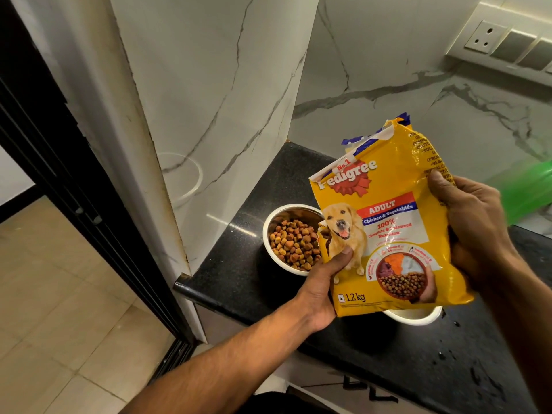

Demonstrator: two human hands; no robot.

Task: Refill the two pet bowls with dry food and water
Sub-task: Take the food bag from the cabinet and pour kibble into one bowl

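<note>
A yellow bag of dry dog food (388,222) is held upright over the black counter (239,282), its torn top pointing up. My left hand (324,285) grips its lower left edge, thumb on the front. My right hand (475,225) grips its right edge. A steel bowl (270,231) holding brown kibble (294,245) stands on the counter just left of the bag. A second bowl (418,316) sits nearer me, mostly hidden under the bag; only its white rim shows and its contents are hidden.
A marble pillar (209,115) rises left of the counter, and a marble wall with a socket panel (504,43) stands behind. Water drops (448,351) dot the counter at right. Something green (525,189) lies at far right. Tiled floor (59,294) lies lower left.
</note>
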